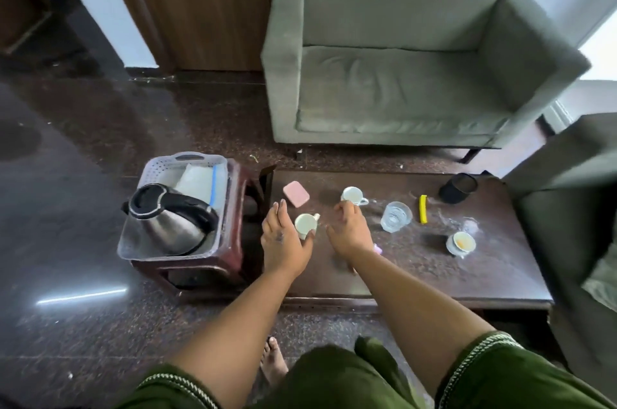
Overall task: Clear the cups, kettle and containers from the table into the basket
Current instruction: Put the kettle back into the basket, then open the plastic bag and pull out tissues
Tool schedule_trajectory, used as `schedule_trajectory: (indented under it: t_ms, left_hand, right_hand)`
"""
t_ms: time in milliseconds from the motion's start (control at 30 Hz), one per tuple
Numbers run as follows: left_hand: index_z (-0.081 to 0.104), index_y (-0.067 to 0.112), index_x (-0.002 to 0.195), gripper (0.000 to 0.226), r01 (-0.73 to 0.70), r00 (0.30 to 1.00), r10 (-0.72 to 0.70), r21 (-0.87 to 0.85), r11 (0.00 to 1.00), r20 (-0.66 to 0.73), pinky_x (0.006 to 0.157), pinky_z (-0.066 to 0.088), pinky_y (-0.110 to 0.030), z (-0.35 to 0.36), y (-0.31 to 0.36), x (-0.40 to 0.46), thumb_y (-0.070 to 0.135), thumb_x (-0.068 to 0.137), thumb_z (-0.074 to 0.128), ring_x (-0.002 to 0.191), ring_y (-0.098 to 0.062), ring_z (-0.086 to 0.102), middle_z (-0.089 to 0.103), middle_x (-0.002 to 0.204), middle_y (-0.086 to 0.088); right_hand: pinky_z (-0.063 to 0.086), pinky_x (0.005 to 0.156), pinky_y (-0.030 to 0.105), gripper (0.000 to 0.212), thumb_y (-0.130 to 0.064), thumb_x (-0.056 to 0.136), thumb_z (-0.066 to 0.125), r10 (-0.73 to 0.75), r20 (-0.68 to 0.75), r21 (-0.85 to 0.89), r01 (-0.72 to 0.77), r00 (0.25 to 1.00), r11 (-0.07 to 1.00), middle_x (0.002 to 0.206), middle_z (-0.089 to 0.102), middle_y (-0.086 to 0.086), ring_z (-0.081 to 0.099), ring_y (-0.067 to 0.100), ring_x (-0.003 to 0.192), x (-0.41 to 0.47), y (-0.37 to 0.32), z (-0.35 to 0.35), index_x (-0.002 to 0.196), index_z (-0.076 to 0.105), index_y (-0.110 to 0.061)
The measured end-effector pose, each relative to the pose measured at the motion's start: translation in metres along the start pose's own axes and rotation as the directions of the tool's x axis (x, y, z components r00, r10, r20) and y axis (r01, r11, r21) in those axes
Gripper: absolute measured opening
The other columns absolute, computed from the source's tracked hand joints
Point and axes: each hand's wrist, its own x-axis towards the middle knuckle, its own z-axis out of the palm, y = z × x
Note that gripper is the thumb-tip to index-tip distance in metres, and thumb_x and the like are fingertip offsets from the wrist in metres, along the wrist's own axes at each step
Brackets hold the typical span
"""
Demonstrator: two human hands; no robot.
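Observation:
A low dark table [417, 271] carries a white cup [305, 225] near its left end. My left hand [283, 240] lies around that cup, fingers straight along its left side and thumb against its lower right. A second white cup [352, 194] stands farther back. My right hand [349, 231] hovers just in front of it with loosely curled fingers, and I cannot tell whether it touches. A third cup [460, 243] with orange residue, a glass [395, 216], a black container [458, 188] and a pink container [296, 193] stand on the table. The steel kettle [170, 221] lies in the basket [187, 159].
The basket sits on a brown stool [233, 261] left of the table and also holds a clear box with a blue edge [200, 181]. A yellow object [423, 209] lies by the glass. A green sofa [384, 74] stands behind the table and another seat [574, 208] at its right.

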Motion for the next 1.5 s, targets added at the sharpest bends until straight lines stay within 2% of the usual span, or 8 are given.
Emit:
schedule_trajectory:
  t_ms: [167, 400, 533, 600, 700, 833, 1133, 1500]
  left_hand:
    - [0.017, 0.009, 0.15, 0.088, -0.081, 0.993, 0.08, 0.008, 0.997, 0.084, 0.106, 0.036, -0.043, 0.042, 0.045, -0.031, 0.048, 0.084, 0.061, 0.137, -0.032, 0.027, 0.024, 0.153, -0.013]
    - [0.024, 0.011, 0.147, 0.078, -0.099, 0.974, 0.092, 0.023, 0.995, 0.208, 0.107, 0.037, -0.044, 0.085, 0.085, -0.058, 0.044, 0.087, 0.06, 0.136, -0.032, 0.028, 0.024, 0.151, -0.011]
    - [0.057, 0.017, 0.116, 0.028, -0.169, 0.97, 0.163, 0.02, 0.985, 0.178, 0.101, 0.042, -0.043, 0.095, 0.094, -0.064, 0.027, 0.09, 0.057, 0.13, -0.026, 0.036, 0.04, 0.139, -0.003]
    - [0.062, 0.016, 0.094, 0.009, -0.216, 0.968, 0.211, 0.025, 0.976, 0.132, 0.093, 0.045, -0.04, 0.097, 0.098, -0.059, 0.02, 0.09, 0.055, 0.117, -0.026, 0.046, 0.052, 0.122, 0.0]
    - [0.065, 0.013, 0.084, 0.026, -0.222, 0.975, 0.219, 0.061, 0.973, 0.046, 0.083, 0.045, -0.039, 0.09, 0.101, -0.047, 0.033, 0.093, 0.053, 0.101, -0.027, 0.053, 0.062, 0.103, -0.002]
    - [0.064, 0.016, 0.086, 0.033, -0.133, 0.99, 0.137, 0.095, 0.987, -0.039, 0.08, 0.044, -0.038, 0.068, 0.086, -0.026, 0.044, 0.094, 0.049, 0.105, -0.025, 0.052, 0.063, 0.109, 0.0]
    - [0.05, 0.015, 0.129, 0.048, 0.052, 0.992, -0.038, 0.125, 0.991, -0.117, 0.099, 0.041, -0.04, -0.013, -0.003, 0.032, 0.045, 0.092, 0.051, 0.126, -0.027, 0.042, 0.051, 0.136, -0.006]
    - [0.044, 0.007, 0.133, 0.054, 0.044, 0.994, -0.023, 0.205, 0.978, -0.105, 0.1, 0.038, -0.042, -0.136, -0.145, 0.151, 0.039, 0.091, 0.053, 0.121, -0.033, 0.043, 0.051, 0.132, -0.013]
  right_hand:
    - [0.046, 0.085, 0.036, 0.038, -0.013, 0.079, 0.059, 0.107, -0.027, 0.028, -0.106, 0.994, 0.994, 0.112, 0.051, 0.003, 0.054, 0.024, 0.098, -0.023, 0.06, -0.042, 0.115, 0.047, -0.019]
    - [0.04, 0.077, 0.03, 0.033, -0.017, 0.083, 0.06, 0.159, -0.064, 0.019, -0.158, 0.985, 0.987, 0.113, 0.051, 0.004, 0.053, 0.023, 0.096, -0.047, 0.125, -0.077, 0.114, 0.048, -0.018]
    - [0.041, 0.078, 0.03, 0.033, -0.015, 0.082, 0.057, 0.21, -0.078, 0.021, -0.209, 0.975, 0.978, 0.112, 0.053, 0.004, 0.055, 0.025, 0.097, -0.055, 0.146, -0.088, 0.113, 0.047, -0.019]
    - [0.041, 0.076, 0.031, 0.03, -0.015, 0.084, 0.053, 0.213, -0.08, 0.007, -0.213, 0.974, 0.977, 0.111, 0.057, 0.005, 0.056, 0.026, 0.096, -0.055, 0.151, -0.091, 0.113, 0.047, -0.018]
    - [0.039, 0.072, 0.03, 0.021, -0.016, 0.089, 0.047, 0.202, -0.084, -0.027, -0.204, 0.976, 0.979, 0.109, 0.062, 0.007, 0.058, 0.027, 0.093, -0.046, 0.147, -0.092, 0.11, 0.048, -0.018]
    - [0.043, 0.069, 0.033, 0.02, -0.02, 0.09, 0.048, 0.144, -0.04, -0.006, -0.145, 0.989, 0.989, 0.108, 0.062, 0.008, 0.059, 0.029, 0.089, -0.024, 0.12, -0.084, 0.111, 0.049, -0.019]
    - [0.045, 0.08, 0.032, 0.025, -0.022, 0.09, 0.055, -0.048, 0.104, 0.026, 0.046, 0.993, 0.999, 0.114, 0.061, 0.006, 0.06, 0.027, 0.099, 0.042, 0.005, -0.014, 0.114, 0.05, -0.018]
    - [0.046, 0.086, 0.032, 0.028, -0.027, 0.087, 0.059, -0.094, 0.271, -0.076, 0.119, 0.958, 0.99, 0.114, 0.058, 0.01, 0.059, 0.03, 0.104, 0.13, -0.154, 0.143, 0.114, 0.055, -0.017]
